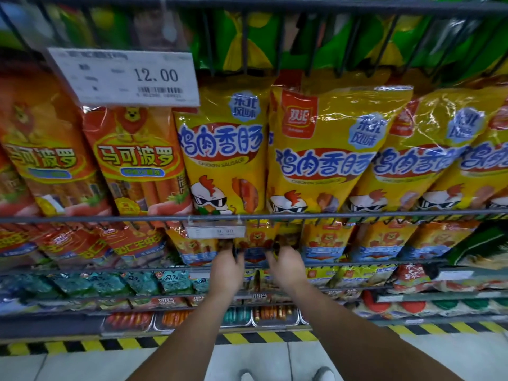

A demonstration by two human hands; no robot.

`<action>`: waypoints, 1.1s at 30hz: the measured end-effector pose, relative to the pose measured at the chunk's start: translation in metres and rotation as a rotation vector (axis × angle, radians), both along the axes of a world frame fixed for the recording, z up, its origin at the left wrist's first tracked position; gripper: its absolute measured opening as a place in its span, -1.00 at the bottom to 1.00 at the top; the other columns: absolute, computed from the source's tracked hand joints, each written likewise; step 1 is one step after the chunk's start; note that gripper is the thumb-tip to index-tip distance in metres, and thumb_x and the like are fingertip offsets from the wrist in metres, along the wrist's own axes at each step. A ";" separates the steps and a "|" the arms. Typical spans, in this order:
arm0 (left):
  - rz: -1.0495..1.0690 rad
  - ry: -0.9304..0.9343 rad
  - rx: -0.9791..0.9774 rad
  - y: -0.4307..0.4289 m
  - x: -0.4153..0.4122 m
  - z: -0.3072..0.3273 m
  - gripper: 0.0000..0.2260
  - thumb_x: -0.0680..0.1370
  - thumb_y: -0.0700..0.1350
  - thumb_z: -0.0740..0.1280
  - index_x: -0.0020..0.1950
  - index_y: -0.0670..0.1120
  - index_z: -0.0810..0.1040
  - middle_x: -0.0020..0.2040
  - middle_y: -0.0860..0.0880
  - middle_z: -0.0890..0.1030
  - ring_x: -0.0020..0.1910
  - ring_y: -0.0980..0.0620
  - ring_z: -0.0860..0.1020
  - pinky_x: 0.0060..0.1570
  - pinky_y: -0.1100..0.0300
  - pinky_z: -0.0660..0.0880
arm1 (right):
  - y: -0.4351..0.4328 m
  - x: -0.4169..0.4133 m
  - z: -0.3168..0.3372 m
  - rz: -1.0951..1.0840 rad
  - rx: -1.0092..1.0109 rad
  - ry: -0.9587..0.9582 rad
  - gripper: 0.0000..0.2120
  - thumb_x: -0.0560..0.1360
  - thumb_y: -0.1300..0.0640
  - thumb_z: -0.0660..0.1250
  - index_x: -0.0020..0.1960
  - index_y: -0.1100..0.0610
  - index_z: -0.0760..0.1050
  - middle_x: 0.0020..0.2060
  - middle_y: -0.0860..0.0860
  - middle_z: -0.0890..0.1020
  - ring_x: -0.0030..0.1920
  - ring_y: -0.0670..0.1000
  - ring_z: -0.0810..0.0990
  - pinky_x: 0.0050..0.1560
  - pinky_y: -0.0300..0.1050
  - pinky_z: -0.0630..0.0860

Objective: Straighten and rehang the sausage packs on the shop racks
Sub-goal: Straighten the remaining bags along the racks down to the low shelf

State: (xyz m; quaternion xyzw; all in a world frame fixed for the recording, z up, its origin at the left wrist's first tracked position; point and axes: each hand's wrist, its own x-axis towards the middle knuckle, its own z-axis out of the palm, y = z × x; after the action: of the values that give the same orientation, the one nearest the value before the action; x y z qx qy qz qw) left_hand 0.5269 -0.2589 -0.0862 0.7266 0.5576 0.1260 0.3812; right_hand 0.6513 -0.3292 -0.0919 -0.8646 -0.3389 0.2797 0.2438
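Observation:
My left hand point(227, 266) and my right hand point(286, 266) reach side by side into the second rack row. Together they grip the lower part of an orange and blue lion sausage pack point(255, 243) that hangs just below a small price tag point(215, 231). My fingertips are partly hidden against the pack. More lion packs point(327, 240) hang to the right. Above, yellow chicken sausage packs point(319, 149) and red sausage packs point(137, 160) hang in a row.
A grey rack bar point(110, 219) crosses in front of the upper row, with a large 12.00 price tag point(126, 77) at upper left. Lower shelves hold teal packs point(110, 284) and metal trays point(176, 320) of small sausages. Yellow-black tape point(269, 337) edges the floor.

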 end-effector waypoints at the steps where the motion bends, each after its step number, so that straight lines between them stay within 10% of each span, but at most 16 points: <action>1: -0.002 -0.009 -0.006 0.001 -0.001 -0.001 -0.79 0.66 -0.09 0.22 0.20 -0.16 0.54 -0.33 0.01 0.48 -0.42 0.03 0.45 -0.48 0.20 0.24 | 0.000 0.000 -0.001 -0.022 0.011 0.005 -0.71 0.64 -0.01 0.23 -0.15 0.17 0.42 -0.34 0.03 0.47 -0.36 0.03 0.45 -0.42 -0.11 0.29; 9: -0.028 -0.106 0.003 0.002 -0.002 0.006 -0.69 0.65 -0.04 0.24 0.36 -0.12 0.50 -0.35 0.00 0.53 -0.46 0.07 0.44 -0.54 0.31 0.24 | -0.014 -0.008 -0.002 -0.136 0.218 0.006 -0.85 0.62 0.01 0.28 -0.01 0.10 0.44 -0.33 0.04 0.57 -0.43 0.01 0.50 -0.46 -0.15 0.31; 21: -0.038 -0.165 0.022 -0.003 0.010 0.024 -0.77 0.65 -0.05 0.24 0.06 -0.19 0.59 -0.36 0.03 0.49 -0.40 0.09 0.44 -0.43 0.23 0.26 | -0.015 -0.004 0.009 -0.263 0.319 -0.051 -0.83 0.63 0.10 0.27 -0.02 0.21 0.50 -0.38 0.08 0.54 -0.48 0.04 0.45 -0.51 -0.11 0.22; 33: -0.045 -0.137 -0.044 -0.007 0.017 0.011 -0.71 0.66 -0.08 0.21 0.35 -0.14 0.49 0.06 -0.13 0.66 -0.07 -0.09 0.58 -0.19 0.17 0.35 | -0.026 0.006 0.004 -0.200 0.192 -0.071 -0.76 0.63 0.03 0.27 -0.01 0.22 0.53 -0.38 0.01 0.54 -0.47 -0.03 0.46 -0.52 -0.18 0.24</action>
State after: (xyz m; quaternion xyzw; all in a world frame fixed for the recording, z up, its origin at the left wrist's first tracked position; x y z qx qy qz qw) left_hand 0.5443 -0.2664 -0.0748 0.7200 0.5164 0.1549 0.4370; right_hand 0.6571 -0.3553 -0.0875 -0.8762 -0.2844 0.1896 0.3398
